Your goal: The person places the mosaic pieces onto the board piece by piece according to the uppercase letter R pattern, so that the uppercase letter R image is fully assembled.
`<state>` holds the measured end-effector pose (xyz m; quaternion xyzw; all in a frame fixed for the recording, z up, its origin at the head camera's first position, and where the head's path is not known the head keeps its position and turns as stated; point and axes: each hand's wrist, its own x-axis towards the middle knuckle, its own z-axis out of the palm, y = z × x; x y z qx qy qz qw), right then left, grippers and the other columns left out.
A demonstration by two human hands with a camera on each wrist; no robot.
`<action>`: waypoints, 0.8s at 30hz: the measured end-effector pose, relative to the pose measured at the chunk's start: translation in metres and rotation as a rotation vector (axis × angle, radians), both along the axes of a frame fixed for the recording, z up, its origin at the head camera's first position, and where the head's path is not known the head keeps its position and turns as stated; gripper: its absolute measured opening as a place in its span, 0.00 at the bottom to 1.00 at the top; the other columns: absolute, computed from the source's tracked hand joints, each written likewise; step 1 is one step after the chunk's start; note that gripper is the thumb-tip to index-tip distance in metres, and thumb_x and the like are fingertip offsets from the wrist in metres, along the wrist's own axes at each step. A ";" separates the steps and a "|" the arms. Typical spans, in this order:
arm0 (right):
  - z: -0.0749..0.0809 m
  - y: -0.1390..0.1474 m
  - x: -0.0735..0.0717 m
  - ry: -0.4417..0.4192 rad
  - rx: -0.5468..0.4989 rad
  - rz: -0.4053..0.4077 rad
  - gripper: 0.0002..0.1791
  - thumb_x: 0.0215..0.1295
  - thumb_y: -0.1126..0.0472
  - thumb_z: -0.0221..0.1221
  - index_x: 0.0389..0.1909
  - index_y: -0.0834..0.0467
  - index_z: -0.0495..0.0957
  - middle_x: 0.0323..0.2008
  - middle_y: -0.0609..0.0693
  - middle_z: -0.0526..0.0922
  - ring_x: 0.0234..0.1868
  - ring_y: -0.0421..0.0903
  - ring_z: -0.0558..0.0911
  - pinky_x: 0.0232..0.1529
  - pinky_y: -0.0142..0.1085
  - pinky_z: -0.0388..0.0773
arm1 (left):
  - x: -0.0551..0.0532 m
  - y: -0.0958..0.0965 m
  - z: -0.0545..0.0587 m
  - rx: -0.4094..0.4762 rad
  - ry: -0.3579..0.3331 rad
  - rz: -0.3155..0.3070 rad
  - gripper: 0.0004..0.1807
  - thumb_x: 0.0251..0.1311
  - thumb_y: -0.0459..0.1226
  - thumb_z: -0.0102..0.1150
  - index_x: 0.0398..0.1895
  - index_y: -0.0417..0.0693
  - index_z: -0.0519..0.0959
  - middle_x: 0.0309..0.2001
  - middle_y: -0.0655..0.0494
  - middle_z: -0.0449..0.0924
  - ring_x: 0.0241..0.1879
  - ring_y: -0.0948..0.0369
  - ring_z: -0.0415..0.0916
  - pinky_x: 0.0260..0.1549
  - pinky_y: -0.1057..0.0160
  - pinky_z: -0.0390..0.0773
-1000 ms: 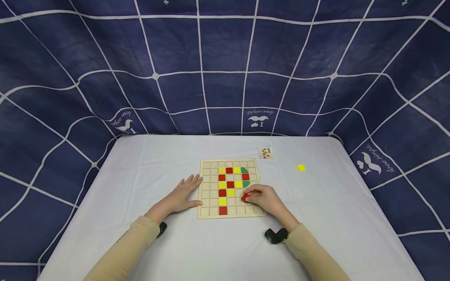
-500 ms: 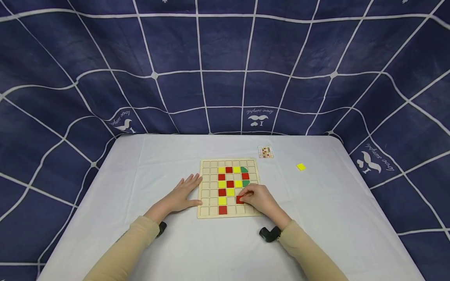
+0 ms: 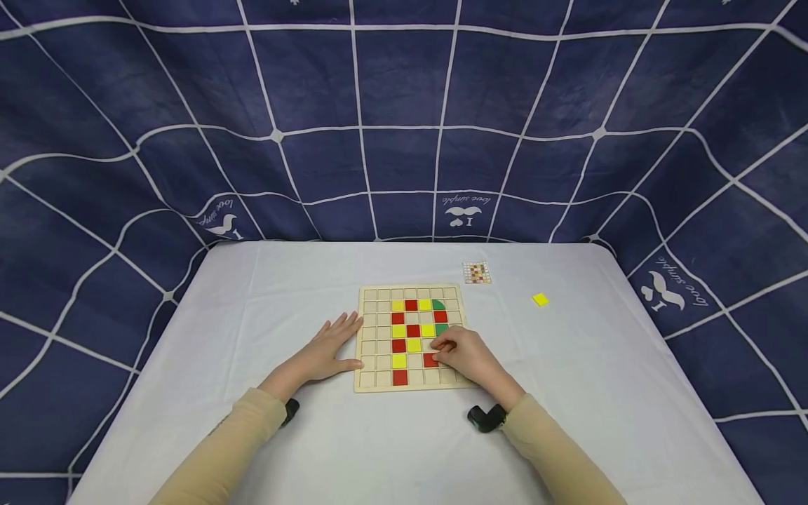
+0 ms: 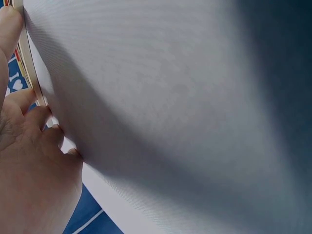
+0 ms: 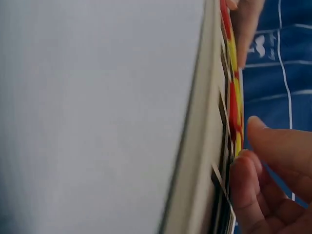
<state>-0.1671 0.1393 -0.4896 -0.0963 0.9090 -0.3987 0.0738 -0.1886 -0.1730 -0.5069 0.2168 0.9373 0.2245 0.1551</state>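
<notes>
A square wooden grid board point(image 3: 369, 382) lies on the table, with red and yellow square tiles and green rounded tiles set in its cells. My left hand point(image 3: 320, 356) rests flat beside it, fingers spread, with fingertips and thumb at its left edge. In the left wrist view that hand's fingers point(image 4: 36, 114) lie along the board's side. On the right, my right hand point(image 3: 470, 356) is over the board, thumb and forefinger slightly parted. Its thumb tip is right at a red tile point(image 3: 430, 360) lying in a lower cell. Nothing shows between those fingertips point(image 5: 243, 170) in the right wrist view.
A loose yellow tile point(image 3: 540, 300) lies on the white-covered table point(image 3: 303, 280) to the right. Behind the board's right corner is a small patterned card point(image 3: 476, 273). Blue curtains point(image 3: 404, 161) with white lines enclose the back and sides.
The right hand moved left with the red tile and laid it in a lower cell; its fingers have since eased off the tile. The left hand has stayed in place.
</notes>
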 end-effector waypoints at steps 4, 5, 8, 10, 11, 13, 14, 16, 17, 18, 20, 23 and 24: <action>0.006 0.024 -0.013 0.021 -0.026 -0.071 0.06 0.58 0.64 0.69 0.37 0.56 0.86 0.34 0.49 0.83 0.33 0.41 0.80 0.34 0.28 0.79 | 0.000 0.000 0.001 -0.002 -0.001 -0.001 0.53 0.57 0.58 0.65 0.78 0.47 0.51 0.79 0.47 0.45 0.79 0.46 0.38 0.76 0.41 0.39; 0.008 0.032 -0.017 0.028 -0.027 -0.098 0.06 0.59 0.64 0.68 0.38 0.57 0.86 0.36 0.50 0.84 0.35 0.43 0.80 0.35 0.29 0.79 | 0.000 0.000 0.001 -0.005 -0.004 0.001 0.53 0.57 0.58 0.65 0.79 0.48 0.51 0.79 0.47 0.44 0.79 0.46 0.37 0.76 0.42 0.39; 0.013 0.060 -0.030 0.062 -0.011 -0.186 0.08 0.63 0.64 0.65 0.42 0.60 0.85 0.41 0.55 0.84 0.39 0.48 0.83 0.35 0.31 0.81 | 0.001 0.000 0.002 -0.002 -0.006 0.002 0.53 0.57 0.58 0.65 0.79 0.47 0.51 0.79 0.47 0.44 0.79 0.46 0.37 0.76 0.41 0.39; 0.015 0.081 -0.038 0.087 0.000 -0.248 0.10 0.64 0.63 0.64 0.44 0.62 0.84 0.43 0.58 0.85 0.41 0.51 0.84 0.35 0.31 0.82 | 0.001 0.000 0.002 -0.001 -0.016 0.006 0.53 0.57 0.57 0.65 0.79 0.48 0.50 0.79 0.48 0.44 0.79 0.47 0.37 0.76 0.41 0.38; 0.015 0.090 -0.041 0.089 0.009 -0.288 0.11 0.65 0.63 0.63 0.46 0.62 0.84 0.43 0.59 0.85 0.41 0.52 0.84 0.34 0.30 0.81 | 0.001 0.001 0.002 0.001 -0.018 0.007 0.53 0.57 0.57 0.65 0.79 0.48 0.50 0.80 0.48 0.44 0.79 0.47 0.37 0.76 0.41 0.38; 0.015 0.109 -0.048 0.098 0.020 -0.360 0.13 0.66 0.61 0.62 0.48 0.63 0.83 0.44 0.60 0.84 0.41 0.52 0.83 0.34 0.29 0.79 | 0.001 0.001 0.002 0.012 -0.016 0.007 0.53 0.57 0.57 0.65 0.79 0.47 0.51 0.79 0.47 0.44 0.79 0.46 0.37 0.76 0.40 0.38; 0.014 0.118 -0.050 0.097 0.025 -0.397 0.13 0.66 0.61 0.62 0.48 0.63 0.83 0.44 0.60 0.84 0.41 0.52 0.82 0.33 0.28 0.78 | 0.001 0.001 0.002 0.011 -0.016 0.010 0.53 0.56 0.57 0.65 0.78 0.47 0.51 0.79 0.47 0.44 0.79 0.46 0.37 0.76 0.41 0.38; 0.011 0.134 -0.054 0.094 0.037 -0.465 0.15 0.67 0.59 0.62 0.50 0.63 0.82 0.45 0.61 0.83 0.41 0.51 0.81 0.32 0.25 0.75 | 0.001 0.002 0.001 0.009 -0.013 0.015 0.53 0.56 0.57 0.65 0.78 0.47 0.51 0.79 0.47 0.44 0.79 0.47 0.37 0.76 0.41 0.38; 0.009 0.140 -0.055 0.084 0.038 -0.499 0.16 0.67 0.59 0.61 0.51 0.63 0.81 0.45 0.60 0.82 0.41 0.49 0.80 0.32 0.24 0.74 | 0.001 0.002 0.000 0.008 -0.009 0.015 0.53 0.56 0.57 0.65 0.78 0.47 0.52 0.79 0.47 0.45 0.79 0.47 0.37 0.76 0.41 0.39; 0.008 0.146 -0.056 0.081 0.038 -0.528 0.16 0.67 0.58 0.61 0.51 0.64 0.81 0.46 0.61 0.82 0.41 0.49 0.80 0.32 0.24 0.73 | 0.000 0.002 0.000 0.007 -0.005 0.015 0.53 0.56 0.57 0.65 0.78 0.47 0.52 0.79 0.47 0.45 0.79 0.47 0.37 0.76 0.41 0.39; 0.004 0.156 -0.058 0.073 0.039 -0.576 0.18 0.67 0.58 0.61 0.53 0.65 0.80 0.46 0.61 0.80 0.42 0.50 0.79 0.34 0.25 0.72 | 0.000 0.002 -0.002 0.002 0.001 0.016 0.53 0.55 0.58 0.65 0.78 0.47 0.52 0.79 0.47 0.45 0.79 0.47 0.38 0.76 0.41 0.39; -0.001 0.164 -0.061 0.069 0.039 -0.624 0.20 0.65 0.59 0.62 0.54 0.67 0.78 0.48 0.64 0.80 0.47 0.54 0.78 0.41 0.32 0.75 | 0.000 0.002 -0.002 0.002 0.000 0.015 0.53 0.56 0.58 0.65 0.78 0.47 0.52 0.79 0.47 0.45 0.79 0.47 0.38 0.76 0.42 0.39; -0.002 0.165 -0.062 0.066 0.039 -0.632 0.22 0.65 0.59 0.62 0.55 0.68 0.78 0.49 0.66 0.79 0.48 0.56 0.78 0.44 0.36 0.75 | 0.000 0.002 -0.002 0.003 0.000 0.015 0.53 0.56 0.58 0.65 0.78 0.47 0.52 0.79 0.47 0.45 0.79 0.47 0.38 0.76 0.42 0.40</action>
